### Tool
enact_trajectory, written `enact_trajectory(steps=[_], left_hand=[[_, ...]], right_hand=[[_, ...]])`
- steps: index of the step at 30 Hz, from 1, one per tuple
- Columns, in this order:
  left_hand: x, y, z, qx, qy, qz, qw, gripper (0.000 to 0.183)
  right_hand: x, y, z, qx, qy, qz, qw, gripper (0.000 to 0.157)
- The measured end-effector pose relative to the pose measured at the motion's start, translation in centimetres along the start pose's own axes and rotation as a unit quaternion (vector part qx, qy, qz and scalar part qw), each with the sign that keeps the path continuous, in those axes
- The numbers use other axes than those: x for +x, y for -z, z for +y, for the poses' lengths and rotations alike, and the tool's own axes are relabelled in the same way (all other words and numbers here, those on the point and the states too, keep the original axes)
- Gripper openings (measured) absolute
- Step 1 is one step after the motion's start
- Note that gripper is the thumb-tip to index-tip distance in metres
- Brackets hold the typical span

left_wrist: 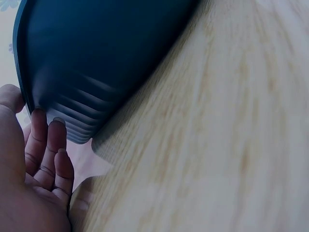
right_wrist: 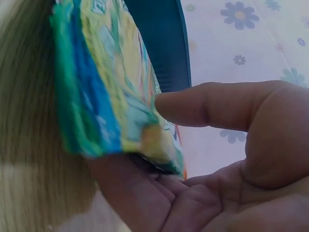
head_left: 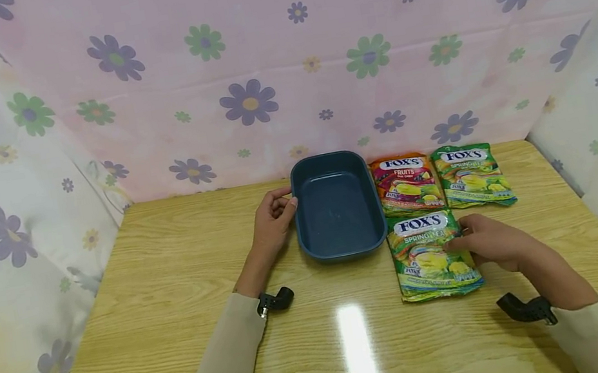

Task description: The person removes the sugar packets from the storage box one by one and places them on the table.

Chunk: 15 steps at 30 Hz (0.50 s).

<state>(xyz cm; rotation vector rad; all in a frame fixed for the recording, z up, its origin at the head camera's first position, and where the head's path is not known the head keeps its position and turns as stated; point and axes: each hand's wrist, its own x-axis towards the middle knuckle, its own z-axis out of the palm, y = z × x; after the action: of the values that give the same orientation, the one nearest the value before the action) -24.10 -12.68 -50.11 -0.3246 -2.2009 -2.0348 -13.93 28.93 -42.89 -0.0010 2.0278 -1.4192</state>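
A dark blue plastic tub (head_left: pixel 301 232) stands on the table, its inside bare. At its left side my left hand (head_left: pixel 273 220) holds the rim; in the left wrist view, the thumb and curled fingers (left_wrist: pixel 37 140) meet the edge of the tub (left_wrist: pixel 87 58). My right hand (head_left: pixel 492 240) grips the right edge of a green Spring Tea candy bag (head_left: pixel 430 257), thumb on top. In the right wrist view, fingers (right_wrist: pixel 130 188) reach under this bag (right_wrist: pixel 104 82). Behind it lie a red Fruits candy bag (head_left: pixel 407 185) and a second green Spring Tea bag (head_left: pixel 472 177).
The wooden table (head_left: pixel 169 259) ends at a flowered cloth backdrop (head_left: pixel 278 53), with similar cloth at both sides. The red bag lies close against the tub's right side. A bright light reflection (head_left: pixel 358 347) shows on the tabletop in front.
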Motion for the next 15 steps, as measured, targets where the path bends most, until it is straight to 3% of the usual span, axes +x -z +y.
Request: enact_trajectory(steps=[9, 15], left_hand=[[-0.1, -0.1, 0.0, 0.006, 0.0, 0.002, 1.0, 0.036], [-0.6, -0.3, 1.8, 0.003, 0.001, -0.006, 1.0, 0.036]], right_hand=[[-0.3, 0.6, -0.1, -0.106, -0.009, 0.043, 0.993, 0.037], [-0.7, 1.2, -0.1, -0.123, -0.016, 0.053, 0.991, 0.04]])
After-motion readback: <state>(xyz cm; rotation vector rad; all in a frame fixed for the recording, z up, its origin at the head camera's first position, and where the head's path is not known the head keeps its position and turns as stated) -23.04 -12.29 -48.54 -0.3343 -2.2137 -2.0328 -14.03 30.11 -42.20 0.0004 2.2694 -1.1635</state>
